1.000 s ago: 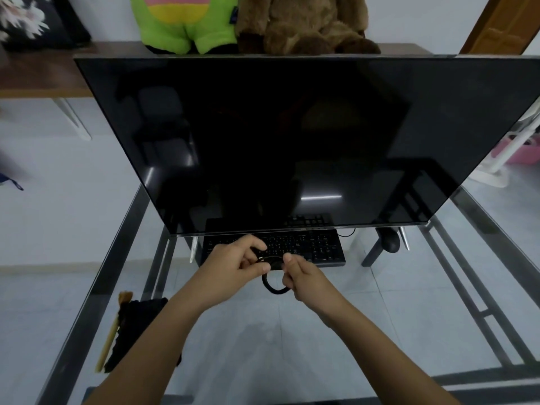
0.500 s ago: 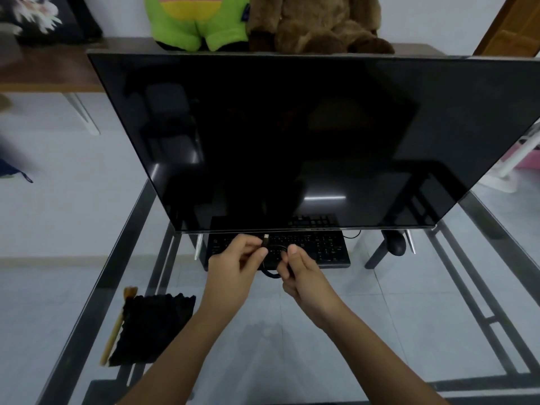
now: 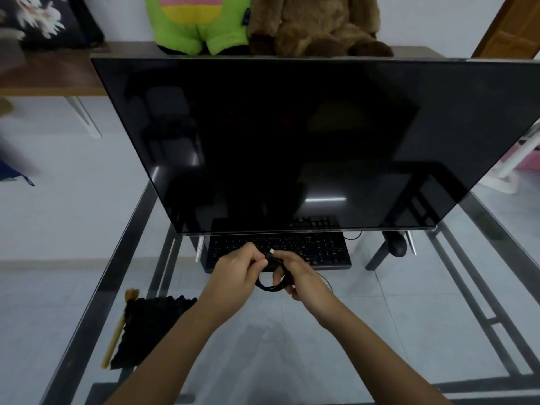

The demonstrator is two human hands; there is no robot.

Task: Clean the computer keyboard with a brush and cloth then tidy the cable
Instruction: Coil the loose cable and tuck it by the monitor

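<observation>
**Both hands gripping a coiled cable in front of the keyboard**

At the left edge of the glass table (image 3: 380,331), a brush (image 3: 117,334) with a pale wooden handle is lying beside a black cloth (image 3: 152,325), its long axis running near to far, with the bristle end pointing away from the person. The cloth is overlapping part of the handle.

Moving right, the left hand (image 3: 239,273) is pinching the cable (image 3: 271,283) near its plug, whose light tip is pointing up and away toward the screen. The right hand (image 3: 298,276) is closing around the other side of the coil, so the black loops are hanging between the two hands, just above the glass. A thin strand is trailing off behind the right wrist.

Just beyond the hands, the keyboard (image 3: 321,249) is lying with its long axis left to right, its far rows tucked under the big dark monitor (image 3: 292,141) that is hiding them. Further right, a black mouse (image 3: 397,247) is sitting near the monitor's foot. Behind the screen, a green plush toy (image 3: 198,21) and a brown plush toy (image 3: 315,24) are resting on a shelf.
</observation>
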